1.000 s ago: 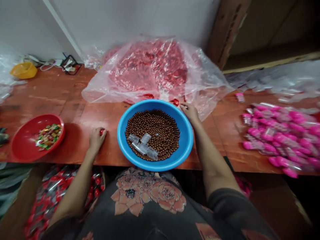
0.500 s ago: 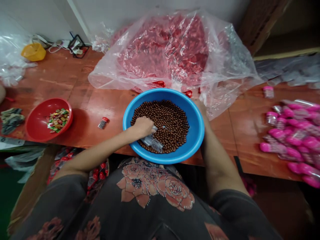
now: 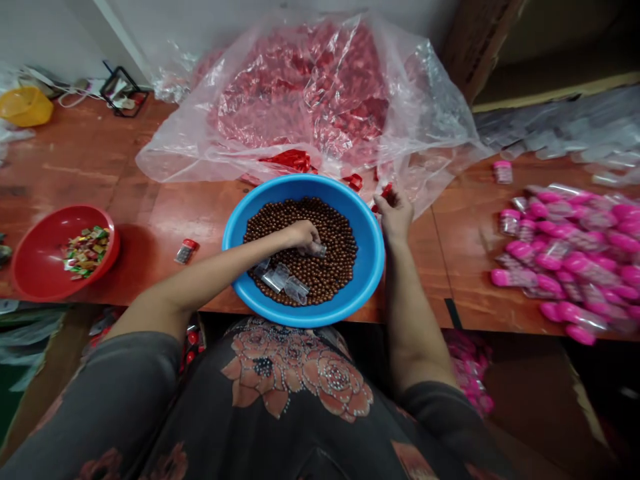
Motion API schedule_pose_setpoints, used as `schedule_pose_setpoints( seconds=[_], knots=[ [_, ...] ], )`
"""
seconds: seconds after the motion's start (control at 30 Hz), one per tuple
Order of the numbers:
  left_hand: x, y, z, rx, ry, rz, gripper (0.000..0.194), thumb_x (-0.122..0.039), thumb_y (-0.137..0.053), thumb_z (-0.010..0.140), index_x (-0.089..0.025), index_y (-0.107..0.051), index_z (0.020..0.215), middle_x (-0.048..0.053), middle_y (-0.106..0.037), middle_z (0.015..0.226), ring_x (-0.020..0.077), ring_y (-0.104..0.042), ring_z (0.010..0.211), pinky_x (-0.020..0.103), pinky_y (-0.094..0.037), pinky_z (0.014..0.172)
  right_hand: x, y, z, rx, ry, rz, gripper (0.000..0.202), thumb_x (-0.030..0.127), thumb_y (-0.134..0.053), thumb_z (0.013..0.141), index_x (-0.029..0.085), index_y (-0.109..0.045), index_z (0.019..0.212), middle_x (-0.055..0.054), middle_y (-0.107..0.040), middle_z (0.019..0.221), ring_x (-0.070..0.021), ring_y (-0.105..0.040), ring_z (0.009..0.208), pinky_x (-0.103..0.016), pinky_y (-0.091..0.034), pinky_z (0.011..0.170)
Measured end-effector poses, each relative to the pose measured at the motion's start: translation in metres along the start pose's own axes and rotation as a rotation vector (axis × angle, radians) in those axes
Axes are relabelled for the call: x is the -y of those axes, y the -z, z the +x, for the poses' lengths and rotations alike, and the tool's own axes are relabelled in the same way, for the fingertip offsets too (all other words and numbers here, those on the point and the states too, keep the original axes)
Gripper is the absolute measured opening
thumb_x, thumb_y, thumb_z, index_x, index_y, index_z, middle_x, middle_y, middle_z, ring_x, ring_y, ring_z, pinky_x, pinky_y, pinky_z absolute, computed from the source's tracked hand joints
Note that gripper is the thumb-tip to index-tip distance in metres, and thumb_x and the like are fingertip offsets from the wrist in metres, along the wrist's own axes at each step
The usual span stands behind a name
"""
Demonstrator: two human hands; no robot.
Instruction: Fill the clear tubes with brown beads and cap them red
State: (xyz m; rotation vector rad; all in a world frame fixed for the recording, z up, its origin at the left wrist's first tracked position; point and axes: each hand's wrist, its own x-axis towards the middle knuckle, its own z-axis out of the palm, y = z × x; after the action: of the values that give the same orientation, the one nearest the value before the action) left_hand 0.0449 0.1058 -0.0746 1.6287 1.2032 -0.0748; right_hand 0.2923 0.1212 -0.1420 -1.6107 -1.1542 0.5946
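Note:
In the head view, a blue basin (image 3: pixel 230 267) holds a bed of small brown balls (image 3: pixel 333 227). My left hand (image 3: pixel 304 237) is over the balls, fingers closed on a small clear plastic tube (image 3: pixel 319 251). More clear tubes (image 3: pixel 284 281) lie on the balls near the basin's lower left, below my left forearm. Just beyond the basin's right rim, my right hand (image 3: pixel 397 212) pinches a small shiny red piece (image 3: pixel 387 191), partly hidden by the fingers. It is beside the edge of a clear plastic bag (image 3: pixel 175 150) full of red pieces.
A small filled container with a red lid (image 3: pixel 186 251) lies left of the basin. Farther left is a red bowl (image 3: pixel 35 260) with wrapped sweets (image 3: pixel 86 252). Pink-capped tubes (image 3: pixel 575 253) are heaped on the right. A yellow container (image 3: pixel 25 107) stands at the back left.
My left hand has moved right, away from the loose tubes, with one tube in its fingers. My right hand, mostly hidden before, now shows beside the basin. The view has shifted rightward.

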Motion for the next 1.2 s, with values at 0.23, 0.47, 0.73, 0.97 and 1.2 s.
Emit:
schedule_pose_setpoints(
  seconds=[0.23,0.47,0.73,0.97,1.2],
  knots=[
    [-0.005,-0.022,0.018,0.061,0.016,-0.238,0.009,-0.011,-0.079,0.069,-0.01,-0.073,0.076,0.004,-0.069,0.067,0.0129,-0.062,0.056,0.026,-0.057,0.052,0.02,0.045,-0.046,-0.225,-0.06,0.391,0.056,0.043,-0.069,0.074,0.026,-0.05,0.123,-0.002,-0.059,0.098,-0.0158,-0.064,0.082,-0.036,-0.06,0.07],
    [-0.003,-0.026,0.02,0.209,0.077,-0.513,0.023,-0.002,-0.083,0.058,-0.01,-0.072,0.076,0.004,-0.07,0.07,0.0149,-0.067,0.069,0.029,-0.061,0.066,0.041,0.066,-0.092,-0.358,-0.185,0.744,0.045,0.036,-0.087,0.059,0.021,-0.053,0.085,0.007,-0.059,0.077,-0.0067,-0.062,0.063,-0.023,-0.058,0.064],
    [-0.002,-0.029,0.016,0.278,0.091,-0.616,0.028,0.001,-0.081,0.056,-0.012,-0.07,0.078,0.002,-0.069,0.072,0.0137,-0.065,0.071,0.038,-0.059,0.081,0.046,0.07,-0.12,-0.268,-0.276,0.849,0.041,0.025,-0.092,0.049,0.018,-0.057,0.068,0.006,-0.068,0.073,-0.006,-0.063,0.059,-0.018,-0.055,0.059],
    [-0.009,-0.013,0.001,0.254,-0.026,-0.563,0.031,-0.004,-0.077,0.06,-0.014,-0.069,0.088,0.001,-0.068,0.08,0.0107,-0.063,0.07,0.027,-0.052,0.071,0.066,0.069,-0.134,-0.142,-0.32,0.837,0.038,0.024,-0.089,0.059,0.023,-0.075,0.094,0.002,-0.073,0.088,-0.006,-0.064,0.068,-0.019,-0.056,0.065],
    [-0.017,0.004,-0.064,0.277,-0.118,-0.904,0.035,-0.004,-0.079,0.061,-0.015,-0.065,0.092,0.004,-0.07,0.089,0.0147,-0.067,0.081,0.033,-0.054,0.077,0.092,0.058,-0.143,0.078,-0.191,0.631,0.028,0.038,-0.073,0.082,0.029,-0.075,0.109,0.001,-0.069,0.074,-0.009,-0.06,0.064,-0.021,-0.049,0.055]
  ],
)
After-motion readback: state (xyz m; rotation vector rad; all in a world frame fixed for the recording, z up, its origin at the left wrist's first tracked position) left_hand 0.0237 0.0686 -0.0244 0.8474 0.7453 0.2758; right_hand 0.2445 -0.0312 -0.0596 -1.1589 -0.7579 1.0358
